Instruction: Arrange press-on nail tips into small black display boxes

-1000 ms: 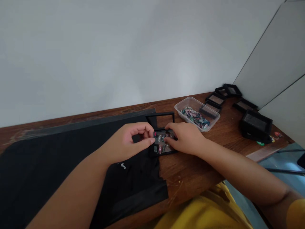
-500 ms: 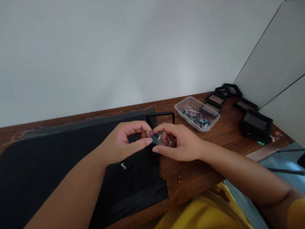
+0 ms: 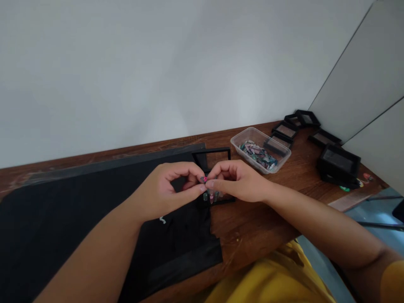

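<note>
- Moved since the earlier frame: right hand (image 3: 243, 181) narrows, its thumb and index fingertip coming together at the small pink-marked piece (image 3: 205, 179).
- Far left: black sheet (image 3: 63, 210) over the wooden surface (image 3: 268, 214); pale wall (image 3: 126, 75) behind.
- White scrap (image 3: 162, 220) on the sheet, just beyond the left forearm.
- Left hand (image 3: 179, 185): grip narrow, pinching the pink-marked piece between thumb and fingers.
- Right grip also narrow at the piece; cannot tell whether it holds or only touches.
- Progress, judged: mid-handling. Black case (image 3: 227, 201) lies open below the hands, open frame (image 3: 217, 150) behind; other small pieces (image 3: 211, 198) sit inside, count hidden. Pink-marked piece not yet set down.
- Yellow cloth (image 3: 261, 277) at the near edge.
- Clear plastic box (image 3: 249, 159), well supplied: mixed pile (image 3: 259, 155) inside.
- Further right: loose black cases (image 3: 285, 129), stacked black cases (image 3: 339, 162), contents unclear; coloured bits (image 3: 367, 177) beside the stack.
- Far right: grey panels (image 3: 369, 54), bluish floor (image 3: 385, 210) below.
</note>
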A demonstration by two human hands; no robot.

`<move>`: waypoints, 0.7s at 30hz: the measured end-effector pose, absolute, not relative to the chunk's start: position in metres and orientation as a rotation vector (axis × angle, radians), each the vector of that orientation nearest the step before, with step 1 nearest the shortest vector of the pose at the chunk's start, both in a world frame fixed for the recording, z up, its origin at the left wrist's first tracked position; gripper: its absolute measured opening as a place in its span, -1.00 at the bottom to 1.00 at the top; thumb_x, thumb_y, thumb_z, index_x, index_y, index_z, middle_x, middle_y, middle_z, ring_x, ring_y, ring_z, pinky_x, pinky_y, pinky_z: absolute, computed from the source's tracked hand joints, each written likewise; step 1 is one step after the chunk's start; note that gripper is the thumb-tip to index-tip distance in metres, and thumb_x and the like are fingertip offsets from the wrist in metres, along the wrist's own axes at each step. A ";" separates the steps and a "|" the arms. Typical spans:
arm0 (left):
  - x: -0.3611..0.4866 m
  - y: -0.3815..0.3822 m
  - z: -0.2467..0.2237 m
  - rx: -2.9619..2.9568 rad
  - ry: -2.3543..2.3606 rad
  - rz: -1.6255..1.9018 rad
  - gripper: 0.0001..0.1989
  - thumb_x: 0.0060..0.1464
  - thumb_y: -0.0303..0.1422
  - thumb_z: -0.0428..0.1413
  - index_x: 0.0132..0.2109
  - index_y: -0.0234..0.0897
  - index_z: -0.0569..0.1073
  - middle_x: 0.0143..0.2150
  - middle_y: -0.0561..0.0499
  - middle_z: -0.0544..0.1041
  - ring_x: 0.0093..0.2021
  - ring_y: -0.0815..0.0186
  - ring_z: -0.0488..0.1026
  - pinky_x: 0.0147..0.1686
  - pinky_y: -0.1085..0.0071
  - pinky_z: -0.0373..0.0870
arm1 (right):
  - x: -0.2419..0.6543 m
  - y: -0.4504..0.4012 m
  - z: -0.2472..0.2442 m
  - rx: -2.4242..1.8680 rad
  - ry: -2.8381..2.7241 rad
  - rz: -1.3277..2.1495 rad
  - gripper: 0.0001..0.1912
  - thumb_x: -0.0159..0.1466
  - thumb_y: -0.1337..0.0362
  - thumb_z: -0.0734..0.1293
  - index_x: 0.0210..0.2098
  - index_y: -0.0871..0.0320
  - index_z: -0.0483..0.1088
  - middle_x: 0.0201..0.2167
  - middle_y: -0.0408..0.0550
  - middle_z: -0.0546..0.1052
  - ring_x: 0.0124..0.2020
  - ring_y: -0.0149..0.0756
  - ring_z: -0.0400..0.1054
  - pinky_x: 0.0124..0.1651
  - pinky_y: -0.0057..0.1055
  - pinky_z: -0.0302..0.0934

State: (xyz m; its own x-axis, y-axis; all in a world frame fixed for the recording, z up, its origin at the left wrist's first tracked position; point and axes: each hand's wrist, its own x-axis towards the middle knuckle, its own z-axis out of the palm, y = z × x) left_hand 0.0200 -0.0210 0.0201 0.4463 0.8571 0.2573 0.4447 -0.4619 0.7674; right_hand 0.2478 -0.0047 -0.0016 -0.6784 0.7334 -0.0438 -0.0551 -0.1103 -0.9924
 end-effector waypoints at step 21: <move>0.025 -0.021 0.019 2.078 1.117 0.957 -0.79 0.15 -0.24 0.24 -0.35 -0.24 0.68 -0.56 0.09 0.46 -0.53 0.43 0.31 -0.51 0.47 0.21 | 0.248 -0.001 0.001 -0.757 -1.544 1.776 -0.42 0.05 -0.12 0.74 -0.26 0.14 0.51 -0.58 -0.36 0.43 -0.55 -0.52 0.22 -0.47 -0.51 0.10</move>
